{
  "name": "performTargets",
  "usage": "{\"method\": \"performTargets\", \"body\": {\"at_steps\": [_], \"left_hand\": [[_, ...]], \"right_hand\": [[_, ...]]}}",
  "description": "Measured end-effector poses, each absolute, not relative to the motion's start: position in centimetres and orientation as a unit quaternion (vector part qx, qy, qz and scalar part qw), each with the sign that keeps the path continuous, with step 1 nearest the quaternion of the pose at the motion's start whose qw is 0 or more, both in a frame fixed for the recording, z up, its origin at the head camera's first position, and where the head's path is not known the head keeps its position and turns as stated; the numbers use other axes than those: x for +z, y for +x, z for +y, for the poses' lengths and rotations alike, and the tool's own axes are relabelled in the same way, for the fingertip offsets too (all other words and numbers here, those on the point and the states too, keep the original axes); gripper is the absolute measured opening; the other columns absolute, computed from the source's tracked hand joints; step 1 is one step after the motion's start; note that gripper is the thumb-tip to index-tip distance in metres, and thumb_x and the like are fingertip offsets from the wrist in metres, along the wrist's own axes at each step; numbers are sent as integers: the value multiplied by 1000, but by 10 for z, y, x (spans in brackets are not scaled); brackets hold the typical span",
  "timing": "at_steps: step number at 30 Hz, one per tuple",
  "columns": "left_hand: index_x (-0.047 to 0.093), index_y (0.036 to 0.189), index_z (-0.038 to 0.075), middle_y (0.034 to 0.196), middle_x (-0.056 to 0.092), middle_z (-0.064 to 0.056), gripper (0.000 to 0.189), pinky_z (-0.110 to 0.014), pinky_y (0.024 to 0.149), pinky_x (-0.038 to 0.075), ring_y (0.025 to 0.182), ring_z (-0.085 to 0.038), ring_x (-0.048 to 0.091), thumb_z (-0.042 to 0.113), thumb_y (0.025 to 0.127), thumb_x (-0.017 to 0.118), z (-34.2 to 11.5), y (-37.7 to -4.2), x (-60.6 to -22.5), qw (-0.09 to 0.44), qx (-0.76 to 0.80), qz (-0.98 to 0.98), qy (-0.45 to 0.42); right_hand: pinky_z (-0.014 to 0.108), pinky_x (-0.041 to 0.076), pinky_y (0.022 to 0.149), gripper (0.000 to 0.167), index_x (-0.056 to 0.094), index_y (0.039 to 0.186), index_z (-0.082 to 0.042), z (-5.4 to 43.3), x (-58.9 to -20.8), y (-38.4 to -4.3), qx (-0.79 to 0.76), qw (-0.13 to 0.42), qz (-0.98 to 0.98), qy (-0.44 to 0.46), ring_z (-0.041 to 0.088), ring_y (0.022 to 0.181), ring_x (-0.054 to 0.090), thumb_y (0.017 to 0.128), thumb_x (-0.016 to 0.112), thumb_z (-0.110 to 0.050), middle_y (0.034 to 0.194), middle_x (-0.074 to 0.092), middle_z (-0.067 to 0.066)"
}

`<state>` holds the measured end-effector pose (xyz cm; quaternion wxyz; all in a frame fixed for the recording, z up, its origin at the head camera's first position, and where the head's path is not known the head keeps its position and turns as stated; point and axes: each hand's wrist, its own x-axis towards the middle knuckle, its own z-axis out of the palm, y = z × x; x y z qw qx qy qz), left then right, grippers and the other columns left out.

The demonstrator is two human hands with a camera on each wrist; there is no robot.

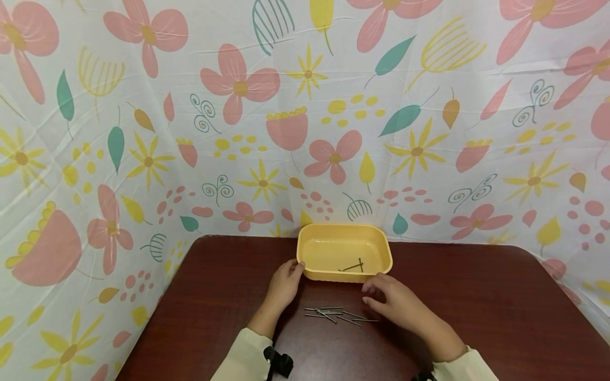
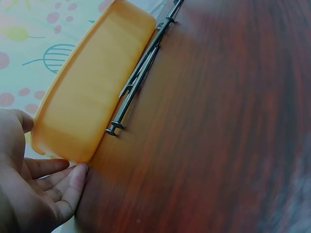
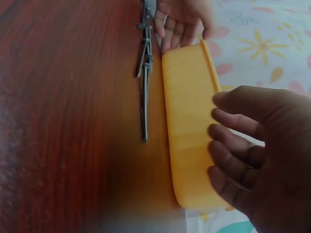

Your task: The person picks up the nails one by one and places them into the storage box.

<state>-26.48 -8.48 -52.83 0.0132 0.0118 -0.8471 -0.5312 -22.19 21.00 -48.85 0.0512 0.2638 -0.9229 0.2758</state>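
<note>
The left hand (image 1: 285, 283) is gripping the left end of the yellow tray (image 1: 329, 276) near the counter's (image 1: 476, 296) far edge, while the right hand (image 1: 399, 302), fingers loosely parted and empty, is hanging at its right front, some nails (image 1: 360, 264) are lying inside, and loose nails (image 1: 326, 316) are lying farther from that edge.

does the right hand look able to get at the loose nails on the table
Probably yes: the right hand looks empty and is close to the nails, which lie in front of the yellow tray with nothing visible in the way.
</note>
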Motion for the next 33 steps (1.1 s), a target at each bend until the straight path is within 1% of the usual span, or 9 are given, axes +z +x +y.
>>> {"method": "performTargets", "body": {"at_steps": [7,10,14,17,20,33], "left_hand": [[59,138,5,127,65,-10,63,-47,98,52,118,-26,62,55,103,46,-85,-265,-529,15,-530,-848,9],[59,138,5,128,64,-11,63,-47,99,52,118,-27,62,55,103,46,-85,-265,-529,15,-530,-848,9],[59,139,5,129,64,-11,63,-47,100,51,119,-27,62,55,103,46,-85,-265,-528,14,-531,-847,9],[58,139,5,129,64,-11,64,-47,99,51,120,-27,62,56,102,46,-85,-265,-528,13,-534,-846,9],[58,139,5,130,64,-11,65,-47,99,51,120,-27,61,57,102,46,-85,-265,-528,11,-535,-845,9],[58,139,5,130,63,-11,66,-47,99,52,121,-27,61,58,102,46,-85,-265,-528,8,-534,-846,13]], "right_hand": [[25,50,73,14,67,97,-18,214,-496,-219,293,-37,-910,290,5,84,58,89,78,-22,93,60,-6],[24,50,72,17,68,98,-17,214,-498,-218,299,-59,-906,295,6,83,57,87,80,-23,93,59,-4],[24,47,71,21,67,98,-18,214,-499,-217,290,-84,-910,285,5,83,54,84,82,-24,92,58,-5],[23,46,70,20,67,96,-19,213,-500,-216,283,-87,-914,279,4,82,53,83,82,-22,90,57,-6],[23,46,69,19,67,94,-19,213,-502,-216,281,-78,-915,280,3,80,52,83,82,-19,88,56,-6],[20,45,65,14,65,85,-21,211,-509,-214,297,-55,-908,289,-3,74,51,86,78,-15,83,56,-9]]}}
